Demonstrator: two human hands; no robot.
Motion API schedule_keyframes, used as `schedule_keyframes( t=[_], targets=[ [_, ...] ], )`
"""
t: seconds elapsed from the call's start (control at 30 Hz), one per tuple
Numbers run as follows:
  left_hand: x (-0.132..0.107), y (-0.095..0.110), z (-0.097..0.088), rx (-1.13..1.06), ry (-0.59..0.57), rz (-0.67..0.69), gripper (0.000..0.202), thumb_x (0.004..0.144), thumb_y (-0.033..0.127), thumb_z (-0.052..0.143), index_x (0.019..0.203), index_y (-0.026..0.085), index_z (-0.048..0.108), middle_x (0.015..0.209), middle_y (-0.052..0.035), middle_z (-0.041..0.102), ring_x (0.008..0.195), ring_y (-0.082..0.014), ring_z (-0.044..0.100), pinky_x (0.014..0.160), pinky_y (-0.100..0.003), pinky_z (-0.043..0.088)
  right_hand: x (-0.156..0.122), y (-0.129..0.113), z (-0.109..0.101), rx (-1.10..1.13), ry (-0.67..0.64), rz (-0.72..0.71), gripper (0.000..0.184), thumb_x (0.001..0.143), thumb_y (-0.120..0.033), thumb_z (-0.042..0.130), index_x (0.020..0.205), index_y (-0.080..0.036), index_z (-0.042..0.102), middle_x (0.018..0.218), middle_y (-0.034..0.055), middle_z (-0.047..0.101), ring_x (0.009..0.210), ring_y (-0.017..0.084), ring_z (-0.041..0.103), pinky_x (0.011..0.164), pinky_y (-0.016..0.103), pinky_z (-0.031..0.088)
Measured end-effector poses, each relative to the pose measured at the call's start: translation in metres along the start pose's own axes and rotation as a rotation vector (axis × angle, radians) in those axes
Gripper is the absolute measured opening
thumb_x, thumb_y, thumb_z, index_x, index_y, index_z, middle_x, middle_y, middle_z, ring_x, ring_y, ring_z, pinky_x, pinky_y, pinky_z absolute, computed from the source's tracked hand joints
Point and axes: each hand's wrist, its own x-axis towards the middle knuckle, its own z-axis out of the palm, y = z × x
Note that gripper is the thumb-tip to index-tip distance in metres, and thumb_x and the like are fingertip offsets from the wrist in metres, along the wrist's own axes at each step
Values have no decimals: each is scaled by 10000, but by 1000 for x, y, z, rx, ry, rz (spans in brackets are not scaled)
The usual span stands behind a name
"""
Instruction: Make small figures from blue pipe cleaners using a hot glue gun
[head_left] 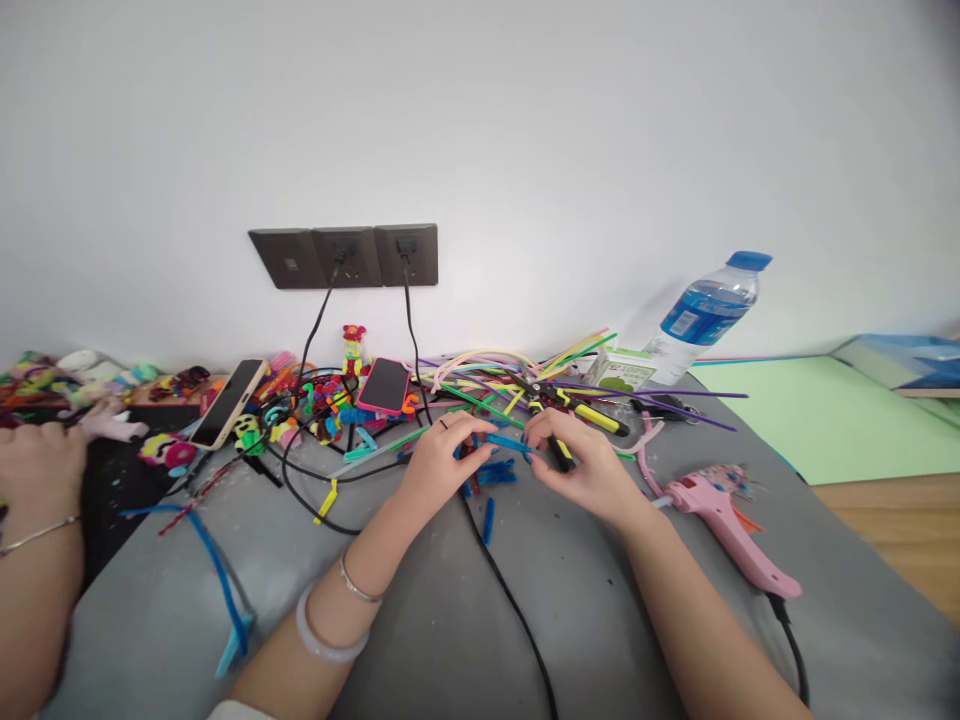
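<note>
Between my two hands a short blue pipe cleaner is stretched roughly level. My left hand pinches its left end with thumb and fingertips. At the other end, my right hand closes thumb and fingers on the same piece. Just below lie several cut blue pipe cleaner pieces, one of them apart and nearer to me. Behind my right hand rest yellow-and-black pliers, partly hidden by the hand.
A pink glue gun lies at right, its cord running down. Behind are a heap of pipe cleaners, a tilted water bottle and phones. A black cable crosses the table. At far left is another person's arm.
</note>
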Motion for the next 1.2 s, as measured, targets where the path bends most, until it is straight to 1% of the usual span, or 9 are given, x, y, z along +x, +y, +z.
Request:
schedule_keyframes(
  t=[0.23, 0.57, 0.87, 1.2],
  targets=[
    [0, 1, 0, -8, -5, -18, 104, 904, 186, 612, 991, 207, 666, 862, -28, 644, 753, -152, 617, 718, -276, 499, 0, 0, -1, -4, -3, 3, 183, 824, -70, 570, 883, -235, 519, 849, 38, 599, 772, 190, 565, 685, 325, 477],
    [0, 0, 0, -6, -6, 3, 105, 915, 165, 590, 985, 199, 660, 894, -37, 662, 772, -153, 633, 734, -273, 505, 0, 0, 0, -15, -1, 0, 170, 828, -81, 572, 881, -233, 521, 857, 42, 619, 780, 192, 576, 698, 330, 483],
    [0, 1, 0, 22, -15, -39, 76, 923, 211, 581, 959, 204, 647, 870, -33, 665, 739, -153, 623, 704, -276, 502, 0, -1, 0, -17, 1, 3, 169, 825, -81, 572, 878, -235, 527, 849, 36, 616, 760, 187, 575, 684, 321, 483],
    [0, 1, 1, 16, -2, -49, 70, 904, 191, 603, 966, 200, 633, 869, -27, 663, 735, -150, 619, 705, -271, 499, -1, 0, 1, -15, 1, 4, 172, 832, -83, 579, 888, -236, 523, 856, 36, 609, 768, 187, 570, 694, 324, 480]
  ],
)
